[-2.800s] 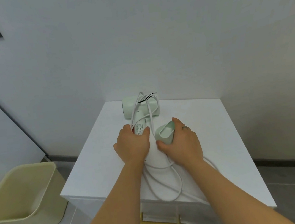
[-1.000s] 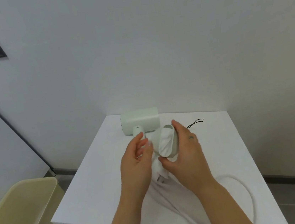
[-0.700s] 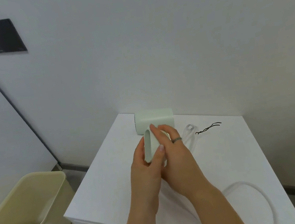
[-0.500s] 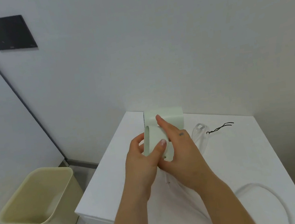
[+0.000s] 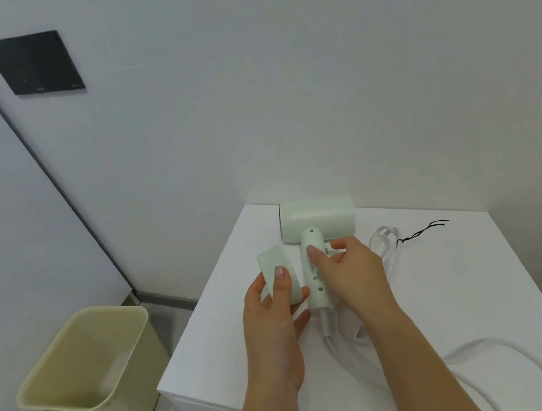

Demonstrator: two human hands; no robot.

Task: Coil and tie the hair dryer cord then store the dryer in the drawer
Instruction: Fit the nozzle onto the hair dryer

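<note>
A pale green hair dryer (image 5: 317, 219) lies on the white cabinet top (image 5: 459, 277), barrel toward the wall, handle pointing at me. My right hand (image 5: 349, 270) grips the handle from the right. My left hand (image 5: 275, 307) holds a pale green nozzle piece (image 5: 275, 269), just left of the handle. The white cord (image 5: 506, 357) runs from the handle's end under my right arm and loops loosely toward the front right. Another bend of cord (image 5: 385, 242) lies behind my right hand. A black twist tie (image 5: 421, 231) rests further right.
A beige waste bin (image 5: 88, 367) stands on the floor left of the cabinet. Walls close in the cabinet at the back and right. A dark panel (image 5: 33, 63) hangs on the wall at upper left.
The nozzle piece has passed from my right hand into my left and moved left. My right hand now grips the dryer's handle. The tie has shifted to the right of the dryer.
</note>
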